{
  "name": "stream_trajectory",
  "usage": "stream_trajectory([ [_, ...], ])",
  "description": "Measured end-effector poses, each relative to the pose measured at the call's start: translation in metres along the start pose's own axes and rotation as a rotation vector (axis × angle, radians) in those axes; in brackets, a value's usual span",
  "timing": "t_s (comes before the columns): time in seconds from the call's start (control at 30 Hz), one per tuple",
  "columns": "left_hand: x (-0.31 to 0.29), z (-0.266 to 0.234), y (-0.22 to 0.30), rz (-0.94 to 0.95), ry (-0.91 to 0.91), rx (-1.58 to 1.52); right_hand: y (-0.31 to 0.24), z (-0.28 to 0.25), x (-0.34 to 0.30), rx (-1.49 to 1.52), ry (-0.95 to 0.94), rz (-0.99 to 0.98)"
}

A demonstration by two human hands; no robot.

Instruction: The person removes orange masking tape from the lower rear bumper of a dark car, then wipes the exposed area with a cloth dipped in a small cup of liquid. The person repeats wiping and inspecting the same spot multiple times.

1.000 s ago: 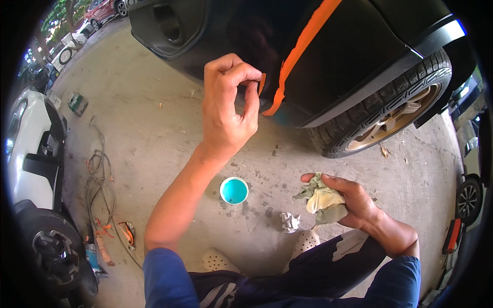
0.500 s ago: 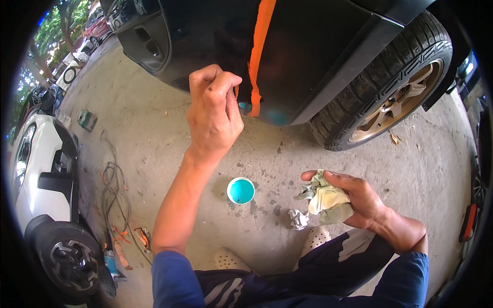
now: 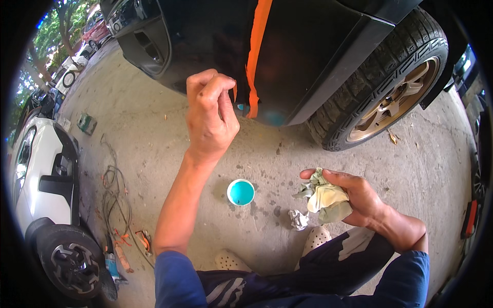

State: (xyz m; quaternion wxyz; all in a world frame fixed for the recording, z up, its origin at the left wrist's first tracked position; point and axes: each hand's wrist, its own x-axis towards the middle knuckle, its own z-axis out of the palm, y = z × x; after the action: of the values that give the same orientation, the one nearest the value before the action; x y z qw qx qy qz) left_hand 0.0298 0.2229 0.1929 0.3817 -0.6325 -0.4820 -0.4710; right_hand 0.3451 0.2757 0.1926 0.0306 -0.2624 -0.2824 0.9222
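My left hand [image 3: 211, 115] is raised in front of the dark car's lower body panel [image 3: 213, 41], thumb and fingers pinched together. A thin sliver of orange tape [image 3: 235, 93] shows at its fingertips; the grip itself is partly hidden. Just right of it, a long orange tape strip [image 3: 255, 54] runs down the panel to its lower edge. Teal smears [image 3: 274, 118] mark the panel near that edge. My right hand [image 3: 364, 201] is closed around a crumpled pale green and yellow cloth [image 3: 328, 197], above my knee. Between my forearms, a round tub of teal liquid [image 3: 241, 193] stands on the ground.
A crumpled whitish wad [image 3: 298, 219] lies near my shoe. The car's wheel [image 3: 382, 97] rises at the right. At left are a white car [image 3: 38, 174], a tangled cable [image 3: 110, 190], a blue tool [image 3: 112, 266] and a green box [image 3: 87, 123].
My left hand sits slightly lower and farther left in the picture, and the car has shifted a little left too. Both hands keep the same grip.
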Motion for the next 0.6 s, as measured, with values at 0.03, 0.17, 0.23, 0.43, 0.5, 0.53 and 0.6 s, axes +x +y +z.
stream_trajectory([
  [0.03, 0.0005, 0.0006, -0.0018, 0.003, 0.008, 0.003, 0.0003, 0.0, 0.0002, -0.022, 0.015, -0.003],
  [0.17, -0.0039, 0.0003, -0.0027, -0.017, -0.035, -0.017, 0.0009, -0.0016, 0.0007, 0.023, 0.014, -0.013],
  [0.23, -0.0059, 0.0013, -0.0027, 0.006, -0.056, 0.016, 0.001, -0.0023, 0.0017, 0.022, 0.008, -0.015],
  [0.43, -0.007, -0.0063, -0.0007, 0.024, -0.139, 0.01, 0.0017, -0.0018, 0.0037, 0.018, 0.02, -0.011],
  [0.5, -0.0035, -0.0079, -0.0037, -0.009, -0.04, -0.045, 0.0003, -0.0015, 0.0032, 0.004, 0.006, -0.015],
  [0.53, -0.0025, -0.0075, -0.0042, -0.03, 0.004, -0.084, 0.0012, -0.0009, 0.0033, -0.01, 0.026, -0.006],
  [0.6, -0.002, -0.0059, -0.004, -0.028, -0.027, -0.076, 0.0028, -0.0002, 0.0035, 0.025, 0.037, -0.024],
])
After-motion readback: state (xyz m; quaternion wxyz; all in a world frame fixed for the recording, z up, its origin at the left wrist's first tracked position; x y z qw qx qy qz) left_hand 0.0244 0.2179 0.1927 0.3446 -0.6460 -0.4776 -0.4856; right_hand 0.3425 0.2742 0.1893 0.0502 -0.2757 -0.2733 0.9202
